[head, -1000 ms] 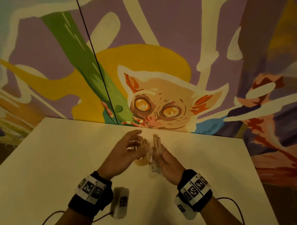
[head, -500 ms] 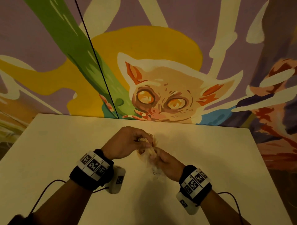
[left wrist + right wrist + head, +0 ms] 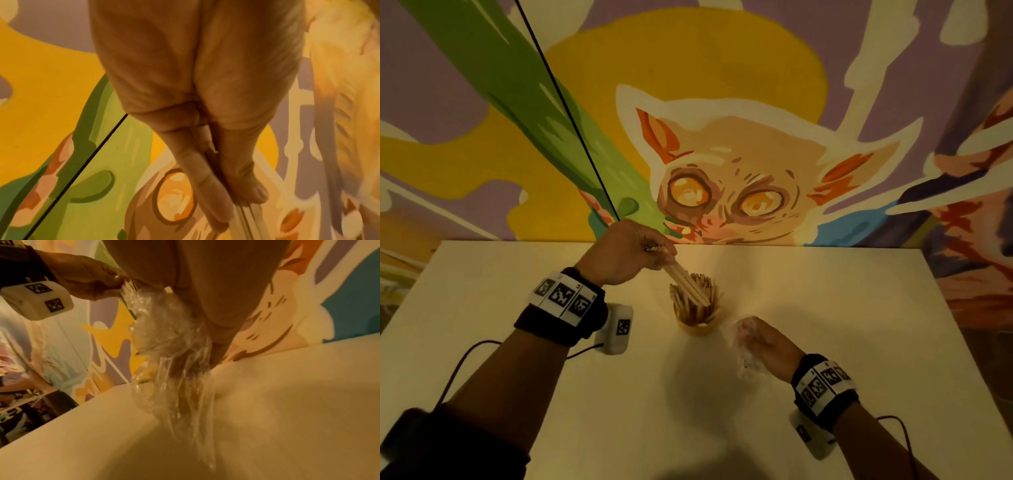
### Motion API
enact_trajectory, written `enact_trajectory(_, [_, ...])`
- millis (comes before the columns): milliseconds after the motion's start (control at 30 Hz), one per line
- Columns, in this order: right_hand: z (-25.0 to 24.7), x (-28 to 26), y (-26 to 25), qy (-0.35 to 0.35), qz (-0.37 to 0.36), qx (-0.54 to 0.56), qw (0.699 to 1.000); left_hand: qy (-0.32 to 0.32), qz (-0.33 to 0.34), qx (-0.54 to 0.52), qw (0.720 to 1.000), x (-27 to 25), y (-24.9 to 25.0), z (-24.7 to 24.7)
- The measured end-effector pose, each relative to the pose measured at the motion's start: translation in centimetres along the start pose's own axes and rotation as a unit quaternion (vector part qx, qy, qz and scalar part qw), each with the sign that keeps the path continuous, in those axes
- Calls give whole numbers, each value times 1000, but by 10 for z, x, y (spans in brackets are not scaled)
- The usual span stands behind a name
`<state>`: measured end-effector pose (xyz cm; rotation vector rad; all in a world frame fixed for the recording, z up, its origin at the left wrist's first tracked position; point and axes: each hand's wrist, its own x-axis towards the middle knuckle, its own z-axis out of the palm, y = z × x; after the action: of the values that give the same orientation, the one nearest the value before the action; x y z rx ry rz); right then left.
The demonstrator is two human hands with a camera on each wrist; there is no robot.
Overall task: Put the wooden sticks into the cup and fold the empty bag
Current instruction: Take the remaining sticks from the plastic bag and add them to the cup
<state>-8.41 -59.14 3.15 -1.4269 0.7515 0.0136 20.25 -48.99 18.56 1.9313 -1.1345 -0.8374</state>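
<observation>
Two hands are busy above the pale table (image 3: 859, 342), and each of yours holds something different. Your left hand (image 3: 625, 253) is raised over the far side of the table and pinches the top ends of a small bundle of wooden sticks (image 3: 686, 282) between thumb and fingers; the left wrist view shows the thumb pressed against the fingers (image 3: 207, 181) with the sticks running out between them. The bundle slants down and to the right, and its lower ends reach in among the sticks already standing in the cup (image 3: 697, 329). That cup is yellowish, sits upright near the middle of the table, and is packed with sticks that fan out above its rim.

Your right hand (image 3: 768, 344) is low, just right of the cup and apart from it, with its fingers curled around the clear plastic bag (image 3: 744, 353). In the right wrist view the bag (image 3: 174, 353) is crumpled and hangs down from your grip toward the table surface; whether anything remains inside it cannot be told, since the plastic is wrinkled and blurred.

Both wrists wear dark bands with white marker tags (image 3: 563, 296), and a white camera block (image 3: 616, 329) hangs under your left wrist. A painted mural (image 3: 722, 171) of a wide-eyed animal covers the wall behind the table.
</observation>
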Motion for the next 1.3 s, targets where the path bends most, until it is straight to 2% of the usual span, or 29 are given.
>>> enact_trajectory(67, [-3, -9, 6, 21, -30, -17, 999, -18, 16, 98, 995, 8, -9, 7])
enact_trajectory(133, [-7, -13, 13, 31, -30, -10, 999, -46, 35, 193, 979, 14, -16, 21])
enact_trajectory(400, [-9, -21, 16, 34, -16, 9, 999, -123, -1, 308, 943, 23, -43, 92])
enact_trajectory(533, [-10, -26, 8, 44, -33, 35, 998, -124, -21, 335, 934, 20, -55, 112])
enact_trajectory(600, [-10, -28, 4, 40, -33, 54, 997, -129, -7, 356, 925, 15, -61, 120])
enact_trajectory(667, [-9, -30, 1, 37, -37, 63, 997, -115, 15, 374, 920, 9, -69, 127])
enact_trajectory(833, [-10, -34, -3, 41, -46, 78, 995, -28, 69, 382, 921, -11, -92, 141])
enact_trajectory(933, [-12, -38, -3, 39, -47, 83, 995, 6, 121, 406, 906, -18, -108, 149])
enact_trajectory(1067, [-16, -47, -9, 39, -38, 127, 990, 24, 116, 413, 903, -23, -114, 151])
enact_trajectory(1133, [-19, -51, -10, 43, -31, 136, 989, 45, 109, 406, 906, -26, -103, 150])
enact_trajectory(1233, [-26, -60, -12, 59, -27, 133, 989, 113, 130, 355, 919, -34, -72, 153])
enact_trajectory(1267, [-28, -64, -13, 68, -34, 132, 988, 123, 141, 316, 930, -39, -62, 156])
enact_trajectory(1300, [-30, -68, -15, 78, -44, 131, 987, 98, 139, 254, 952, -45, -52, 160])
